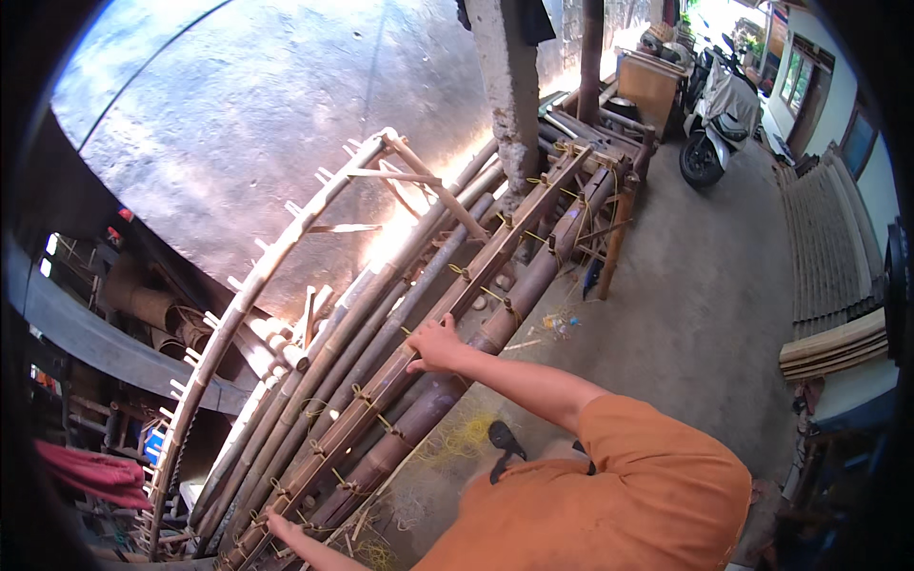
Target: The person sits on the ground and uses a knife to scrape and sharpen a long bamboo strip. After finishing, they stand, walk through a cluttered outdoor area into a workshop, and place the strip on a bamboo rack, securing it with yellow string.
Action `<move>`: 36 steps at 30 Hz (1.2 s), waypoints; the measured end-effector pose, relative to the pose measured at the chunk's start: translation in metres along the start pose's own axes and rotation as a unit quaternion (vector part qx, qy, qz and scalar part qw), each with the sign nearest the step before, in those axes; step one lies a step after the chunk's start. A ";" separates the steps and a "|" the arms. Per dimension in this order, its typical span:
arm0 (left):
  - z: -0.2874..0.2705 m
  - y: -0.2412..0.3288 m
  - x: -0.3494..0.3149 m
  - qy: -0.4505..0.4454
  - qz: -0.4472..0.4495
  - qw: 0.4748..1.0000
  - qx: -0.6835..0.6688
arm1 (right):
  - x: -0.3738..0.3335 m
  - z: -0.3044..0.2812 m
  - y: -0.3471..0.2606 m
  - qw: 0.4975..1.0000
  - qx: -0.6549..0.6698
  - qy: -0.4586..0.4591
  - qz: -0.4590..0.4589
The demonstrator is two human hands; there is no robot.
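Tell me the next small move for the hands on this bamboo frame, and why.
Probably lift the top pole slightly with both hands together. The right hand rests on it midway and the left hand grips the same bundle at its near end, so the hands already sit spread along it. Whether the yellow ties are tight cannot be told.

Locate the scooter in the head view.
The scooter is parked at the upper right of the head view, on the concrete floor beyond the far end of the bamboo frame, beside a wooden cabinet.
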State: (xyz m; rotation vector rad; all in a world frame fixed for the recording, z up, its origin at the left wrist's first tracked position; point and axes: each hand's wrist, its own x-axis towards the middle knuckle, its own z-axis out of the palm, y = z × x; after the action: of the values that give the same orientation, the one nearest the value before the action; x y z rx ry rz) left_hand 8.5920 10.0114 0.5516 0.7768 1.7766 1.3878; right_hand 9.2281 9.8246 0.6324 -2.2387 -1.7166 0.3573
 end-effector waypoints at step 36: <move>0.646 0.068 -0.650 -0.685 0.055 0.726 -0.008 | -0.070 -0.176 0.406 0.863 0.504 0.016 0.030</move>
State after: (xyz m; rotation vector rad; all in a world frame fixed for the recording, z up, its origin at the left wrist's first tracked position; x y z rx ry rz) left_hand 9.4889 9.8338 0.6458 1.3855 0.5056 0.4685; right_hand 9.6378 9.6436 0.6427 -1.4757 -1.0210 0.9576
